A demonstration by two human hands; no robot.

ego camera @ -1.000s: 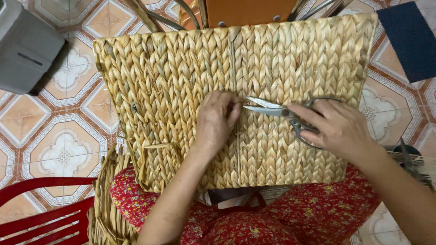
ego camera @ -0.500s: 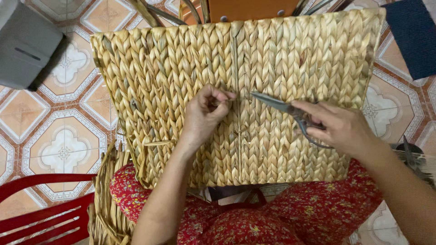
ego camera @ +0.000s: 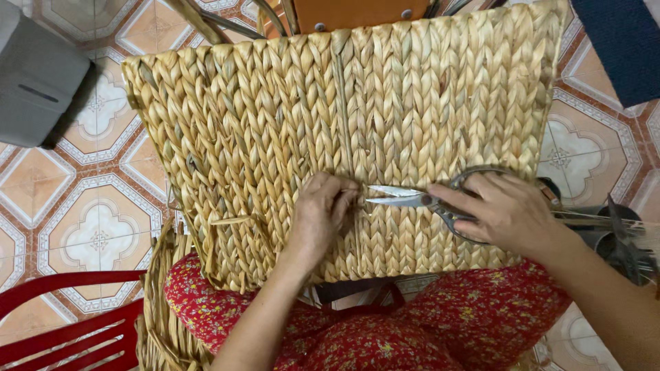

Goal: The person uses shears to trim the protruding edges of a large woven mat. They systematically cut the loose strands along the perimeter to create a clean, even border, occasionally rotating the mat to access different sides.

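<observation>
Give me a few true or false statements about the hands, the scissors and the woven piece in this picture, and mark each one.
1. The right hand holds scissors. True.
2. The scissor blades are wide open. False: they look nearly closed, tips pointing toward the left hand.
3. The left hand pinches at the woven basket near its centre seam. True.
4. The woven basket lies flat on the floor. False: it rests on the person's lap.
5. A red chair stands at lower left. True.

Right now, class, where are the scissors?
In the head view, the scissors are right of centre, held by the right hand over the woven panel, tips beside the left hand.
</observation>
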